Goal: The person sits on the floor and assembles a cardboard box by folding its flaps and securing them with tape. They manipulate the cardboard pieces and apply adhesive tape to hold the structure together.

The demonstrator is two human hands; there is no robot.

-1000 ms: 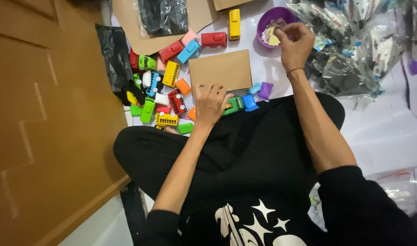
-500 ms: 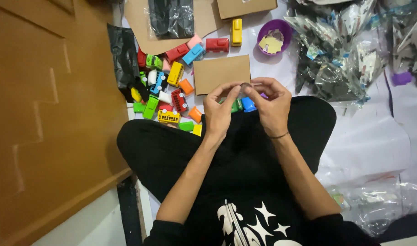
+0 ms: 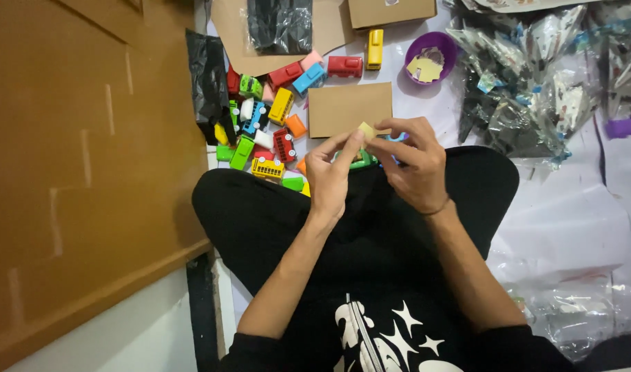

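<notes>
Nearest: the person's lap, legs crossed in black clothing, both forearms reaching out over it.

Left hand (image 3: 331, 178) and right hand (image 3: 413, 165) meet just past the knees. Between them sits a small pale yellow slip (image 3: 366, 129), pinched at its lower edges by thumb and forefinger of each hand; the other fingers curl loosely. Judgement: the slip looks paper-thin, very light and limp, easy to crease or tear. A fingertip pinch at an edge or corner suits it best; a firm squeeze would crumple it.

Partly hidden under the hands: a green toy (image 3: 361, 160) and something blue, which cannot be identified.

Just beyond the hands: a flat brown cardboard piece (image 3: 346, 109) on the floor.

Left of it: a scatter of toy cars (image 3: 273, 127) in many colours, touching one another.

Farther: a purple bowl (image 3: 434, 45) holding more pale yellow slips. Right of it: a heap of clear plastic bags (image 3: 536, 76).

Far left: a black bag (image 3: 281, 24) on cardboard.
</notes>
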